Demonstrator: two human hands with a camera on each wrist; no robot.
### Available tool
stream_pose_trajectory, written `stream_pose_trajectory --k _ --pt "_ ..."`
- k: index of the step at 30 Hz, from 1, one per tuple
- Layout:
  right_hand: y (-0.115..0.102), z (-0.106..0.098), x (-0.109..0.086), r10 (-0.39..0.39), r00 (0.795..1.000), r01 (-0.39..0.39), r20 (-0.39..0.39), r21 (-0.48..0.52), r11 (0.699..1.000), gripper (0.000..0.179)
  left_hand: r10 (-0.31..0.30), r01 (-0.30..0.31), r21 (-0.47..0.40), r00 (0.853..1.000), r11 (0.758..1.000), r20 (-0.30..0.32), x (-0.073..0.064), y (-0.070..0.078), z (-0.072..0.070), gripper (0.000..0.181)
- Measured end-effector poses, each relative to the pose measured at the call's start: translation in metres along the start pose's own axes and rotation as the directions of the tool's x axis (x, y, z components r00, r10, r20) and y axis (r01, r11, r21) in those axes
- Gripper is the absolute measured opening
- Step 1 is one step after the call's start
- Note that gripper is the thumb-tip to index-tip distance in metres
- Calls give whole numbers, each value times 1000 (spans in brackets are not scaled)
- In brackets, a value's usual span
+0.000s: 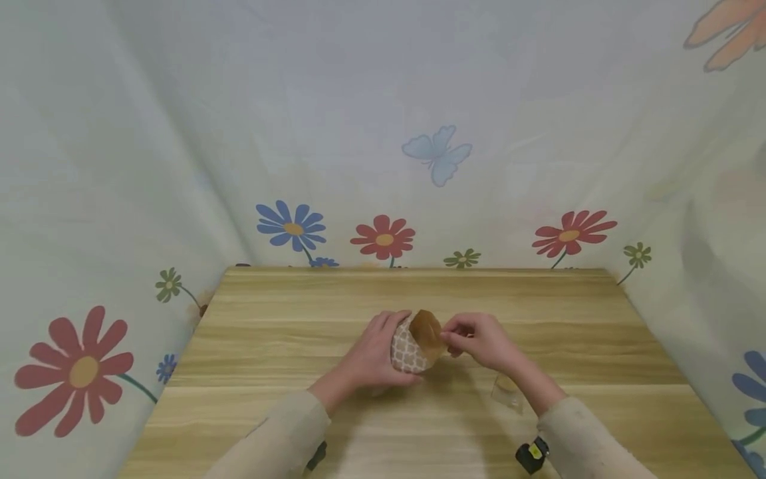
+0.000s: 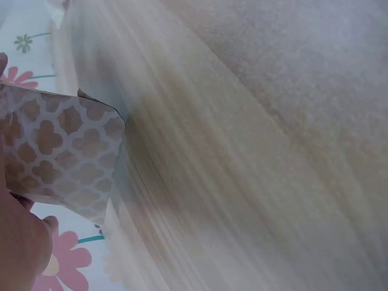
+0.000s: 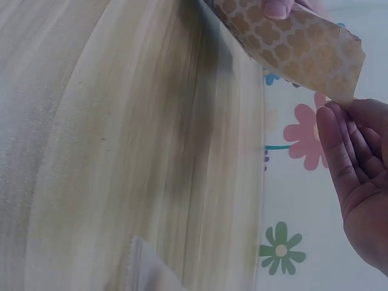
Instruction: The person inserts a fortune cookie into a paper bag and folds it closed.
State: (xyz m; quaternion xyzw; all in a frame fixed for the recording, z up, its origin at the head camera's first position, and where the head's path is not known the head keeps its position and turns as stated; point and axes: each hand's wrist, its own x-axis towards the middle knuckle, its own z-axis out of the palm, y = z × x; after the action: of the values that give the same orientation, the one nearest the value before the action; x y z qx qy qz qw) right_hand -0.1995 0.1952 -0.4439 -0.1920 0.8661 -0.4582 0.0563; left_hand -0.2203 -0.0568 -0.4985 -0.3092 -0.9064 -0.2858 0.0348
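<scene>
Patterned paper bag (image 1: 409,354): head view finds it about midway between the left and right edges of the counter (image 1: 269,332), well in from the back edge, tilted with its brown open mouth facing the right. Left grip (image 1: 378,347) is spread round the bag's body and has hold of it. Right grip (image 1: 483,340) is nearly closed, thumb and forefinger at the mouth's rim. Clear packet (image 1: 507,392) lies on the counter beside the right forearm, toward the right edge.

Left wrist view: lattice-printed side of the bag visible; left grip partly out of frame. Contact between bag and counter cannot be determined.

Right wrist view: thumb and forefinger of the right grip pinch the bag's rim at one corner, other fingers loosely bent.
</scene>
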Motion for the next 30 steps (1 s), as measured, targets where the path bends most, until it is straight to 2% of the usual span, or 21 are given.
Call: stream_pose_trajectory --k 6,9,15,21,26,30 --pt "5 2 -5 58 998 -58 15 28 998 14 -8 8 -9 1000 1000 19 0 0 1 112" --pt "8 0 -9 54 998 -55 17 59 997 15 -1 1 -10 1000 1000 16 -1 -1 1 110" --pt "16 -20 -26 40 999 -40 2 27 999 19 5 -5 11 1000 1000 10 -1 -3 1 108" --pt "45 -55 -55 97 995 -100 -33 -112 989 34 -10 10 17 1000 1000 25 0 -6 1 108" --pt "58 -76 -82 181 977 -204 -108 -260 944 52 -2 2 28 1000 1000 19 1 -7 2 108" --pt "68 -80 -98 210 966 -250 -152 -329 911 55 -5 5 26 1000 1000 25 1 -7 1 107"
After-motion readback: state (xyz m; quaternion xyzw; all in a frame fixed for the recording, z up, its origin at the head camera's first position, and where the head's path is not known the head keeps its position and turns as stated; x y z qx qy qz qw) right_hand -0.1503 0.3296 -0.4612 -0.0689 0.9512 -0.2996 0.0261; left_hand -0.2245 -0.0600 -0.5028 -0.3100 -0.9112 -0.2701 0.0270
